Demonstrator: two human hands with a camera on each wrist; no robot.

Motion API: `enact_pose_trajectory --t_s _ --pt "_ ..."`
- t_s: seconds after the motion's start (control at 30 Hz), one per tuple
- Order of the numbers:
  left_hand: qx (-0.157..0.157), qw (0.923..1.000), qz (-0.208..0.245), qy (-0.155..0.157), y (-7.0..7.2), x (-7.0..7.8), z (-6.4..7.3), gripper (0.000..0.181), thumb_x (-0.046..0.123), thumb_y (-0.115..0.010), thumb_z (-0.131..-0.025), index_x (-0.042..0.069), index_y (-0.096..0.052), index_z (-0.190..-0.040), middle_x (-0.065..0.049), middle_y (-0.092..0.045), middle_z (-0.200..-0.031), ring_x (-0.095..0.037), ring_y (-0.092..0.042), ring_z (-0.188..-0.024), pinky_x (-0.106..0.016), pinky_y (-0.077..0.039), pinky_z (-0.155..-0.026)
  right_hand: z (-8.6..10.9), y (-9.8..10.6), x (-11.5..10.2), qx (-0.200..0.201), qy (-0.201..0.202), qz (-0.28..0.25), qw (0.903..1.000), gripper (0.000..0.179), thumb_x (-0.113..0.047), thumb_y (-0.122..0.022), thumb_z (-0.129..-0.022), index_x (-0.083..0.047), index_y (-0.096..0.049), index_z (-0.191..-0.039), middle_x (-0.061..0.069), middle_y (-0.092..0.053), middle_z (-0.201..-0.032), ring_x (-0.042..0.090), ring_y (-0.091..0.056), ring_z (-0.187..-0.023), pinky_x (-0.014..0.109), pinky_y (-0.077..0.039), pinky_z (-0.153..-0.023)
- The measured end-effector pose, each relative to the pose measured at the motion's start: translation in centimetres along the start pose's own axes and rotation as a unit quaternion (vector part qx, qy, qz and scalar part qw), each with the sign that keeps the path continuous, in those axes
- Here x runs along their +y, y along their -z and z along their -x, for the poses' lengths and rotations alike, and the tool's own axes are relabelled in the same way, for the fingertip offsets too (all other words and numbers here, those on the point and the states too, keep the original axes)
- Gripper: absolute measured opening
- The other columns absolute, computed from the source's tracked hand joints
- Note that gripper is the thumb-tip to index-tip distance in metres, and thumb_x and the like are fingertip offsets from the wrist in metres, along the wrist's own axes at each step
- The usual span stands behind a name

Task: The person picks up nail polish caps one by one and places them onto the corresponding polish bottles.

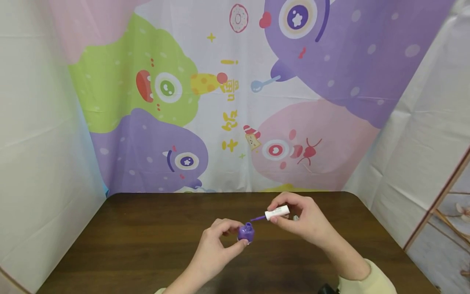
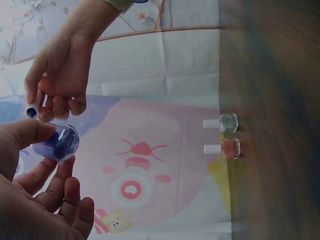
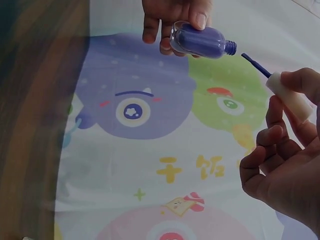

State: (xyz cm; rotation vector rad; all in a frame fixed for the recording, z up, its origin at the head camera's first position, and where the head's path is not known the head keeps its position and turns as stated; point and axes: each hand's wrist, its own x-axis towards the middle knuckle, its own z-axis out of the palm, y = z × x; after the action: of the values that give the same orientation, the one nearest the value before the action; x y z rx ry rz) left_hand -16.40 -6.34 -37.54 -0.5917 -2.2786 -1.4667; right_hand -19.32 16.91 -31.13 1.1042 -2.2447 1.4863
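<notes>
Between thumb and fingers, my left hand pinches an open bottle of purple nail polish, held above the table with its neck uncovered. My right hand grips the white brush cap of that polish. Purple polish coats the brush, whose tip points at the bottle's neck. A small gap separates brush tip and neck in the right wrist view. Two more nail polish bottles with white caps, a greenish-grey one and a coral one, stand on the table; my right hand mostly hides them in the head view.
Beneath both hands lies a dark brown wooden table. A cartoon-printed cloth hangs along its back edge, and pale sheets hang at the sides. Something black shows at the bottom edge, near the right sleeve.
</notes>
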Motion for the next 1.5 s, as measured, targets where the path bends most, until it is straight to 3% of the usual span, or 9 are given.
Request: enact_pose_trajectory --t_s 0.4,0.6,0.87,1.17,1.5 --pt "0.013 0.9998 -0.003 -0.018 0.09 -0.15 -0.04 0.03 0.01 -0.08 -0.069 0.027 -0.068 -0.091 0.019 -0.06 -0.083 -0.004 -0.053 -0.082 -0.029 -0.047 -0.073 -0.1 -0.07 -0.15 -0.008 0.012 0.015 0.9998 0.021 0.0 -0.073 -0.078 -0.012 -0.066 -0.094 0.003 -0.064 -0.087 0.007 -0.055 -0.067 0.024 -0.046 -0.051" --pt "0.01 0.9999 0.004 -0.013 0.22 -0.04 -0.03 0.029 0.011 -0.08 -0.07 0.027 -0.068 -0.091 0.021 -0.06 -0.084 -0.003 -0.054 -0.083 -0.03 -0.047 -0.074 -0.13 -0.15 -0.09 -0.017 -0.012 0.026 0.9994 0.02 -0.006 -0.075 -0.078 -0.018 -0.067 -0.093 -0.002 -0.064 -0.086 0.008 -0.053 -0.065 0.023 -0.044 -0.05" --pt "0.005 0.9998 0.013 -0.015 0.31 0.13 -0.06 0.029 0.011 -0.079 -0.07 0.026 -0.068 -0.092 0.02 -0.061 -0.085 -0.015 -0.058 -0.085 -0.029 -0.047 -0.074 -0.2 -0.22 0.08 -0.027 -0.009 0.037 0.9989 0.022 -0.008 -0.076 -0.078 -0.02 -0.068 -0.094 -0.004 -0.064 -0.086 0.008 -0.052 -0.064 0.023 -0.044 -0.049" --pt "-0.01 0.9998 0.015 0.0 0.41 0.38 -0.09 0.029 0.012 -0.079 -0.071 0.027 -0.068 -0.092 0.021 -0.061 -0.085 -0.016 -0.058 -0.087 -0.027 -0.045 -0.075 -0.33 -0.42 -0.07 -0.041 -0.007 0.035 0.9985 0.022 -0.009 -0.075 -0.078 -0.021 -0.067 -0.094 -0.004 -0.063 -0.086 0.008 -0.051 -0.063 0.023 -0.044 -0.049" --pt "-0.015 0.9998 0.01 -0.011 0.22 0.39 0.07 0.027 0.013 -0.078 -0.072 0.026 -0.068 -0.093 0.02 -0.061 -0.087 -0.005 -0.054 -0.086 -0.026 -0.045 -0.074 -0.32 -0.85 -0.02 -0.049 0.002 0.038 0.9981 0.019 -0.01 -0.076 -0.078 -0.019 -0.068 -0.093 -0.005 -0.063 -0.085 0.008 -0.048 -0.065 0.024 -0.041 -0.052"
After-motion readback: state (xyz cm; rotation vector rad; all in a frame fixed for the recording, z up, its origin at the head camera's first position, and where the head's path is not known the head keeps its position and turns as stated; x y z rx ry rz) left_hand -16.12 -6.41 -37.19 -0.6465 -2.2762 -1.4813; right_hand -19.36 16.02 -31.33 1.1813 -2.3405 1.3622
